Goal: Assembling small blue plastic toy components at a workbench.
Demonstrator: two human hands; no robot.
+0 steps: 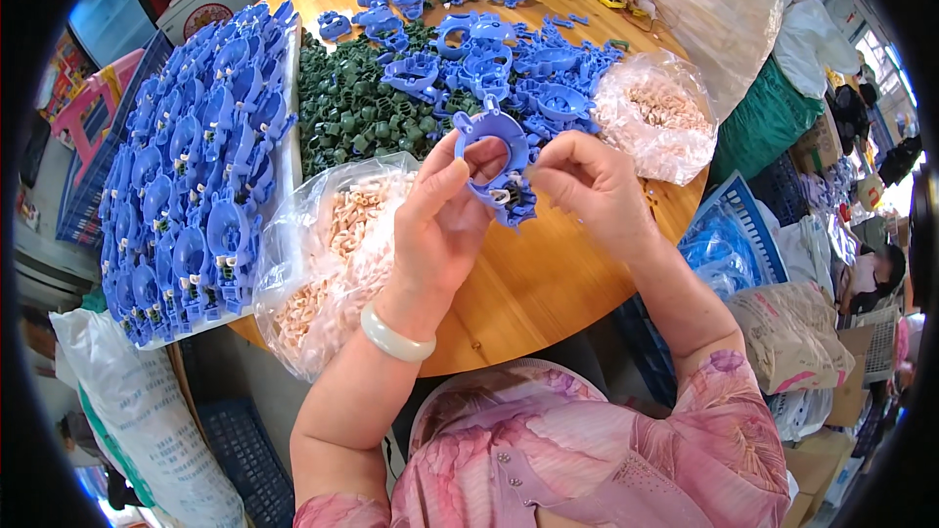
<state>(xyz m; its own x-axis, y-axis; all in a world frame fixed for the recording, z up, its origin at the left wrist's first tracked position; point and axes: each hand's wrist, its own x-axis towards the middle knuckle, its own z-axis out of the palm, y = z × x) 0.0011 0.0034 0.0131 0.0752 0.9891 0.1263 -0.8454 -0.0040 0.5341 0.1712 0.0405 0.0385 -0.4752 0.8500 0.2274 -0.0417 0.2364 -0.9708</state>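
Over the near half of the round table, my left hand (442, 220) is closed around a blue plastic part (509, 140) with a large ring-shaped opening. Small white and dark pieces sit at the lower end of this part. My right hand (597, 186) is just right of it, thumb and fingers drawn together in a pinch close to the part's edge. Whatever lies between those fingertips is too small or hidden to make out. Beneath my left wrist, a clear plastic bag (328, 279) holds many small pale-pink pieces.
A tray (295, 117) on the left bears rows of similar blue parts. Behind my hands lie heaps of dark green pieces (342, 103) and loose blue parts (558, 68) on the wooden table (528, 279). Another bag (657, 103) of pale pieces stands right; sacks crowd beyond it.
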